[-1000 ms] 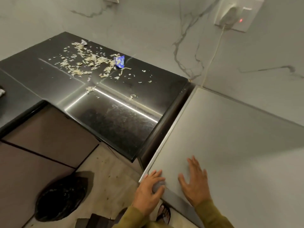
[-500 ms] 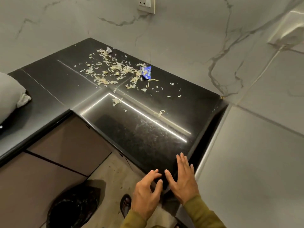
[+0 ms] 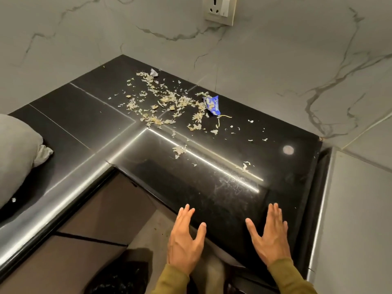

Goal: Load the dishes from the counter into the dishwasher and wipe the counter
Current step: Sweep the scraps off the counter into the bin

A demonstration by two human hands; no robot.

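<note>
Compared with half a second ago, we see our two hands spread well apart where they had been almost touching, and the view has swung so that the black counter [image 3: 212, 187] fills the middle and the wall socket [image 3: 219, 9] shows at 12 o'clock. A second ago both palms lay on the pale grey appliance top [image 3: 356, 219], which now sits only at 3 o'clock, beside the counter's right end. Our left hand [image 3: 186, 240] is at 6 o'clock, fingers straight and fanned, holding nothing, its fingertips over the counter's near edge; whether they touch it we cannot tell. Our right hand [image 3: 269, 238] lies at about 5 o'clock, fingers straight and close together, thumb out, flat over the dark surface and also holding nothing. Both wrists wear olive sleeves [image 3: 290, 276]. No dishes show on the counter. A scatter of dry pale flakes [image 3: 169, 102] lies toward 12 o'clock, with a crumpled blue wrapper [image 3: 213, 105] at its right edge and a few stray bits trailing toward 2 o'clock. As for containers, a grey sack [image 3: 14, 158] with a knotted end rests on the counter at 9 o'clock, its contents hidden, and a black bin bag [image 3: 118, 276] sits on the floor at 7 o'clock, its inside too dark to read.
</note>
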